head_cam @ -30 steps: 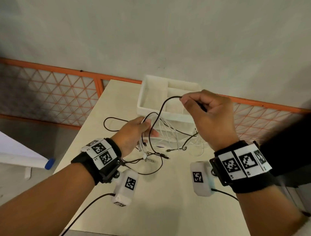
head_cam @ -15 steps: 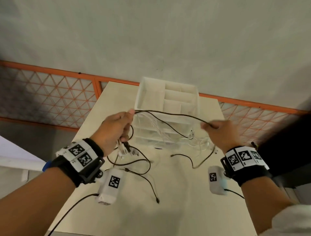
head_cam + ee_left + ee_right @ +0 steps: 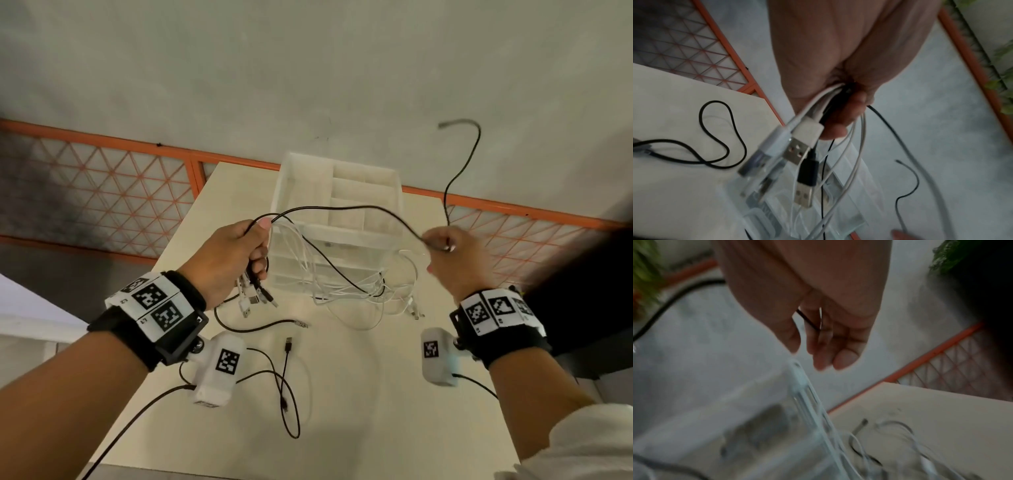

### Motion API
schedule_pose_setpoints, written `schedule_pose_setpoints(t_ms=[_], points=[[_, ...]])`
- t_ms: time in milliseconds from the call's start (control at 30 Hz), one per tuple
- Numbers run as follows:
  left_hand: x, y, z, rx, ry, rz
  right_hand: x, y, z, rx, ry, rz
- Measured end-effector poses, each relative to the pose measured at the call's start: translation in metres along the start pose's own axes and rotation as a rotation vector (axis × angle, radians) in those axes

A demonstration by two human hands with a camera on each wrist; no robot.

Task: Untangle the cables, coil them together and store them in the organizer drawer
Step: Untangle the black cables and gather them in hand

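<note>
At the near left of the pale beige desk (image 3: 376, 394), a loose thin black cable (image 3: 281, 387) lies in open loops, not yet gathered.

Above it, the left hand (image 3: 229, 260) is raised over the desk, its fingers (image 3: 840, 120) curled tight round a bunch of thin white cables (image 3: 308, 260) and black ones just behind their plugs. The silver USB plugs (image 3: 797, 152) hang together below the fist, probably so that all the ends stay lined up for coiling.

From that fist a long thin black cable (image 3: 342, 209) arcs rightward, in front of the clear plastic drawer organizer (image 3: 370, 178) standing at the far middle of the desk. The white cables sag down to a tangle on the desk at the organizer's foot.

On the right, the right hand (image 3: 452, 260) pinches the same black cable between thumb and fingers. The tail whips upward beyond it, which suggests this cable is being drawn free of the tangle. The drawers appear closed.
</note>
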State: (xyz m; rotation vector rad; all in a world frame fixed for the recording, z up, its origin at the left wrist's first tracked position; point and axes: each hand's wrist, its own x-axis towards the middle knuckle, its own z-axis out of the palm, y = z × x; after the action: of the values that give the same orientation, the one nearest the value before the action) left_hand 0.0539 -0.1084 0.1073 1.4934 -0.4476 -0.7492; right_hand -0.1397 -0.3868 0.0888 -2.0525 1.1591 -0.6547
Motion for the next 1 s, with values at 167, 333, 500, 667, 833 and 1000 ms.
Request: schedule_pose_setpoints(t_ms=[167, 333, 500, 667, 833, 1000], points=[[-0.001, 0.003, 0.0, 0.033, 0.058, -0.041, -0.031, 0.049, 0.037, -0.303, -0.408, 0.167], [0.0, -0.006, 0.0, 0.101, 0.134, -0.101, -0.065, 0.037, 0.062, -0.419, -0.539, 0.056], [-0.002, -0.009, 0.008, 0.051, 0.173, -0.121, -0.105, 0.01, 0.094, -0.352, -0.805, -0.136], [-0.006, -0.005, 0.013, -0.001, 0.132, -0.093, -0.143, -0.001, 0.141, -0.406, -0.955, -0.174], [-0.01, -0.005, 0.005, 0.012, 0.133, -0.094, -0.156, 0.01, 0.153, -0.612, -0.857, -0.202], [-0.014, -0.016, -0.002, 0.051, 0.122, -0.132, -0.158, 0.02, 0.146, -0.561, -1.027, -0.283]])
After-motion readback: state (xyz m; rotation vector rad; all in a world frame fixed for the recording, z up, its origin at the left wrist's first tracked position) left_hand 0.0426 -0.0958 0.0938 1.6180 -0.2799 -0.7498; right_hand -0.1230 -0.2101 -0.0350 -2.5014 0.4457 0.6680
